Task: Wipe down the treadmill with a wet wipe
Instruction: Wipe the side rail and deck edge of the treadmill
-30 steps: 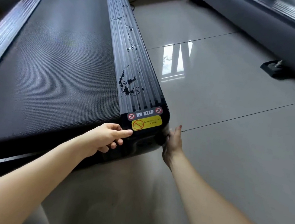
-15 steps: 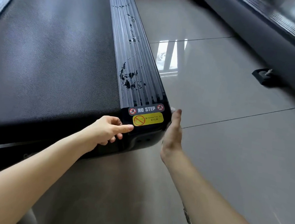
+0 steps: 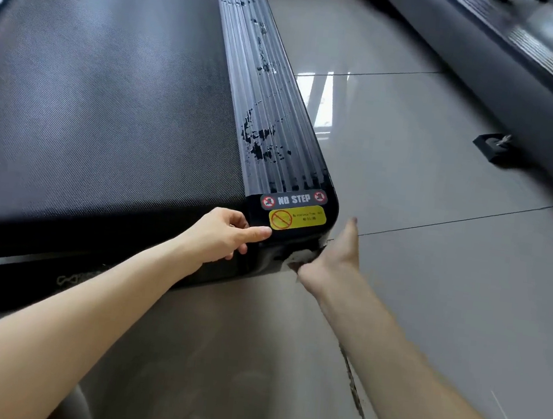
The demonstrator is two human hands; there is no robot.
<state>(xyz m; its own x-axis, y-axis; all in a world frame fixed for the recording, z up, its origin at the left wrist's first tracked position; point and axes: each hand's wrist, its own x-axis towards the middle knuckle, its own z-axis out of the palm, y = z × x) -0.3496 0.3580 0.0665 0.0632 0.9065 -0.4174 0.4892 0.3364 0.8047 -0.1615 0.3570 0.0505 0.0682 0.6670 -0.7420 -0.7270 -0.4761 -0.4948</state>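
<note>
The treadmill fills the left of the head view, with a black belt (image 3: 108,104) and a ribbed grey side rail (image 3: 273,105) marked by dark scuffs. Its rear right end cap (image 3: 328,211) carries a "NO STEP" label and a yellow sticker. My left hand (image 3: 224,234) holds the cap's edge, with the thumb lying on top beside the yellow sticker and the fingers curled down the rear face. My right hand (image 3: 334,260) holds a white wet wipe (image 3: 298,257) against the cap's lower right corner. Most of the wipe is hidden under that hand.
Glossy grey floor tiles (image 3: 430,295) spread to the right and toward me. A second dark treadmill (image 3: 507,73) runs along the upper right, with a small black foot (image 3: 494,148) beside it. A cracked grout line (image 3: 355,401) runs under my right forearm.
My right hand slid from the cap's side down round its lower corner, and the white wipe now shows. My left hand stayed on the cap. The view moved closer.
</note>
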